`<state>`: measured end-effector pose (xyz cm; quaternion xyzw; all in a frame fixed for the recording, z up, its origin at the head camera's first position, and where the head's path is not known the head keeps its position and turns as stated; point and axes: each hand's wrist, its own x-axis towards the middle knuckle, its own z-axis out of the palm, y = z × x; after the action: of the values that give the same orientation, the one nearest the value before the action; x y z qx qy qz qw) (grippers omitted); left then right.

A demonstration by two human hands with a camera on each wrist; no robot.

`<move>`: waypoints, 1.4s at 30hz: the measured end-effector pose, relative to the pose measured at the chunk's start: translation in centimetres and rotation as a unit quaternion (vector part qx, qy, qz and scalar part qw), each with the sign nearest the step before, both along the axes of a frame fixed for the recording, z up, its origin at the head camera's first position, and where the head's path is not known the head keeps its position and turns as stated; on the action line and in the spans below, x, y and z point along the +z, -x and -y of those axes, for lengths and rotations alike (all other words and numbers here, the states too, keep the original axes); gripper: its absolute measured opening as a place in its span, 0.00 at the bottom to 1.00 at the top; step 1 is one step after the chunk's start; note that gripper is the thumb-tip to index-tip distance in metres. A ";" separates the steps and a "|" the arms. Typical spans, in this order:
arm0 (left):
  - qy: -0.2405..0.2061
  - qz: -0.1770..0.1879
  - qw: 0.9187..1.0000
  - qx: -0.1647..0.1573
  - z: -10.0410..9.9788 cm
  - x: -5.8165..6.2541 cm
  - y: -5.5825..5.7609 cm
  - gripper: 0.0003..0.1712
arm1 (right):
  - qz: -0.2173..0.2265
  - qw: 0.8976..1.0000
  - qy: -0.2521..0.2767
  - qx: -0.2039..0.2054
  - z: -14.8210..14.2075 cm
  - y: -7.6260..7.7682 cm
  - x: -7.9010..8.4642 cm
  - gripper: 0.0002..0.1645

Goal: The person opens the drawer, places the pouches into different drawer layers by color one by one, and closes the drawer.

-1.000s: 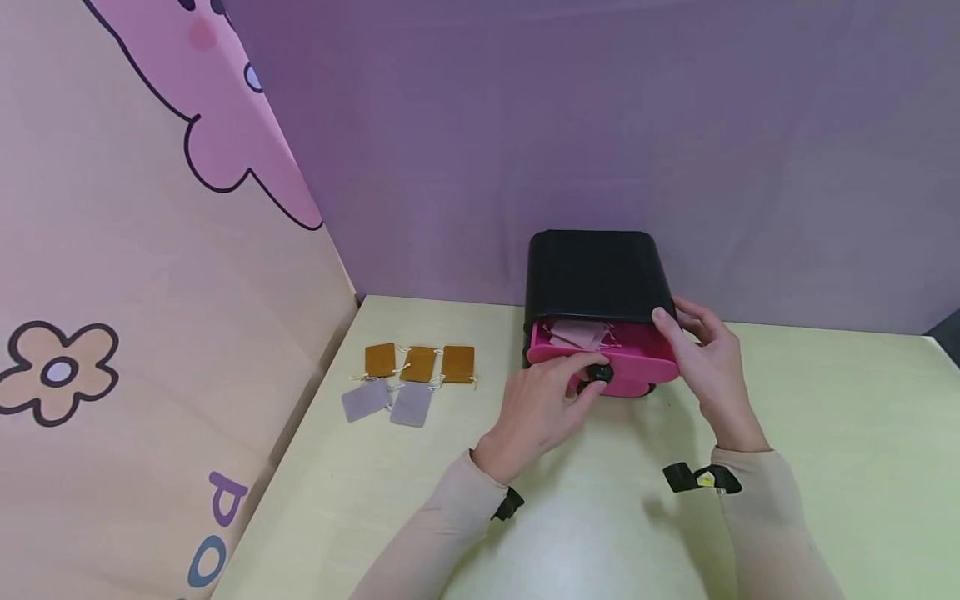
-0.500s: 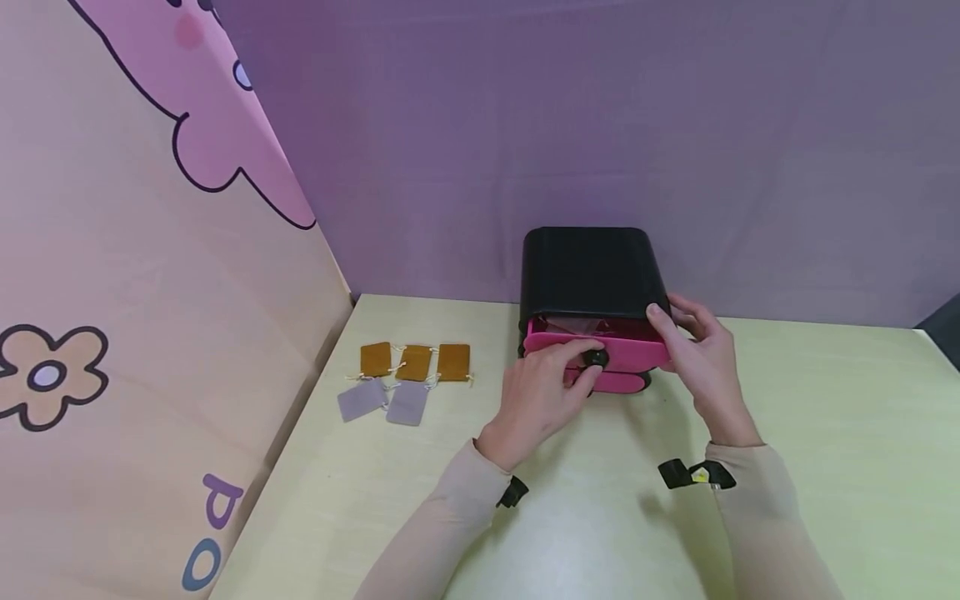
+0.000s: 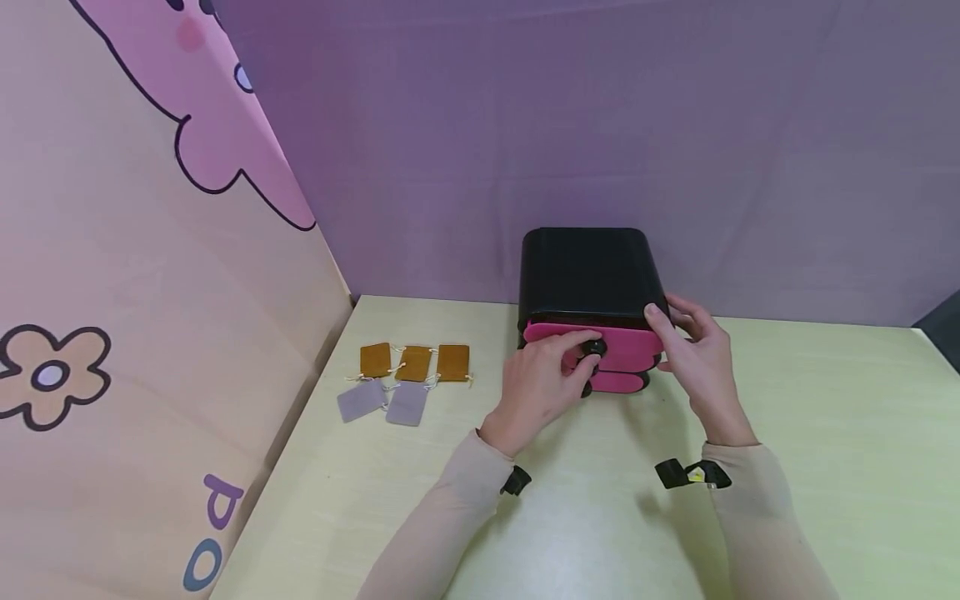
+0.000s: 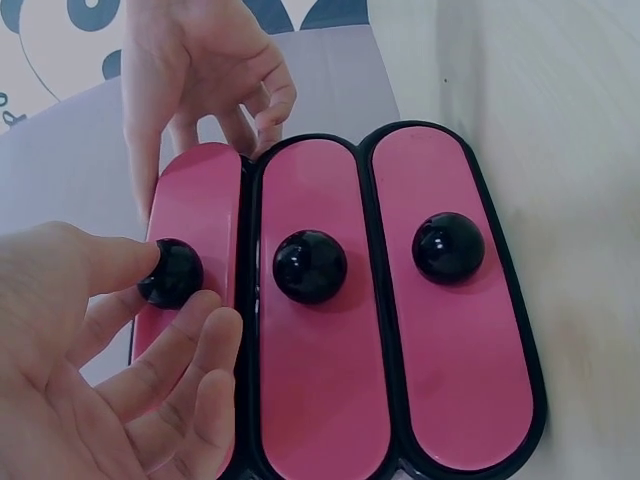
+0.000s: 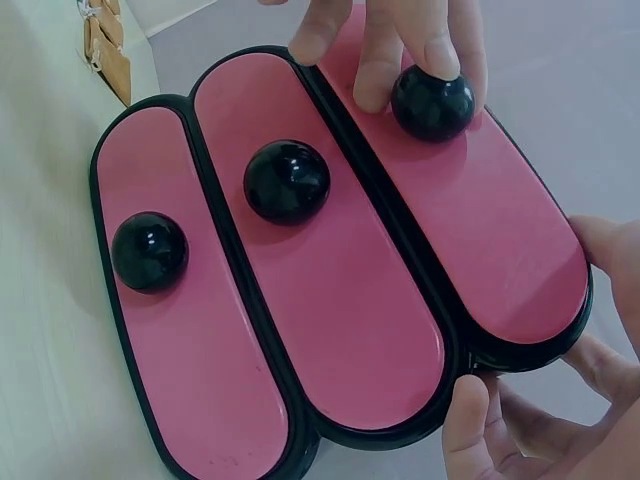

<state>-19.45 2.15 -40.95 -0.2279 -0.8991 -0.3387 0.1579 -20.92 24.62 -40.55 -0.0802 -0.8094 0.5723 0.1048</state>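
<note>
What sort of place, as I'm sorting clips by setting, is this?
Probably a staged tabletop corner indoors: a table with a plain purple backdrop behind it and a cartoon panel on its left.

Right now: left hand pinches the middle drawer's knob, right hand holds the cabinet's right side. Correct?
One slip: the left hand pinches the knob of the top drawer, not the middle drawer; the left wrist view shows it. The right hand does hold the right side of the cabinet.
</note>
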 end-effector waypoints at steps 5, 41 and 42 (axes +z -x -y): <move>-0.006 0.012 1.000 0.002 -0.1 -0.1 0.5 0.19 | 0.004 1.000 0.007 0.000 0.0 0.1 -0.1 0.44; -0.090 0.124 0.988 -0.003 0.4 -3.6 0.8 0.16 | -0.001 0.999 0.034 -0.008 0.0 0.5 -0.5 0.42; -0.079 0.126 0.989 -0.004 0.4 -3.8 0.8 0.16 | -0.002 0.999 0.033 -0.009 0.0 0.5 -0.5 0.42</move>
<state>-20.25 1.75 -44.74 -0.1734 -0.8813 -0.4356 0.0594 -21.43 24.60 -41.05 -0.0899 -0.7889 0.5981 0.1083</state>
